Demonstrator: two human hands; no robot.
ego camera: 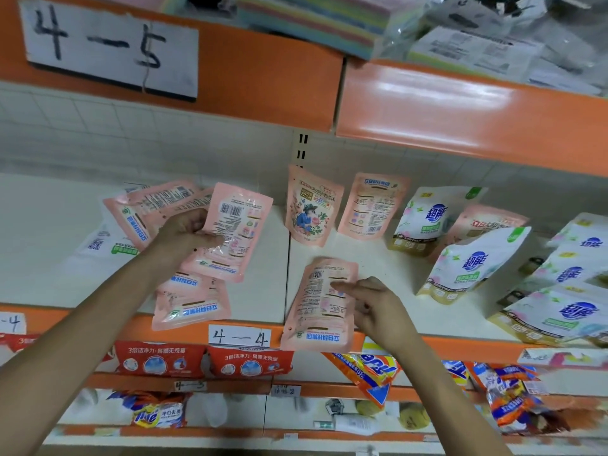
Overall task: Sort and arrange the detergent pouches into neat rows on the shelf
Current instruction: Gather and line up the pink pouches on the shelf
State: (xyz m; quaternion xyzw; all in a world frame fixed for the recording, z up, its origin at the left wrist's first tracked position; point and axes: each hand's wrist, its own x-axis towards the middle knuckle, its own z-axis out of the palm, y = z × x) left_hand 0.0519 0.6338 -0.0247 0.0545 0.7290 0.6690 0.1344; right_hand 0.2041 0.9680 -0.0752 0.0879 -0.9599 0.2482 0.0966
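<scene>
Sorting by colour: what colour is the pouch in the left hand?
The pouch is pale pink, seen in the head view.

1. At nine o'clock, a white pouch (pixel 95 255) lies blurred, half under pink pouches (pixel 144 212).
2. At three o'clock, the frame edge cuts off white pouches (pixel 589 241).
3. At five o'clock, orange bags (pixel 513 399) are smeared, their print unreadable.
4. At eight o'clock, a shelf label (pixel 11 324) is cut off.
</scene>
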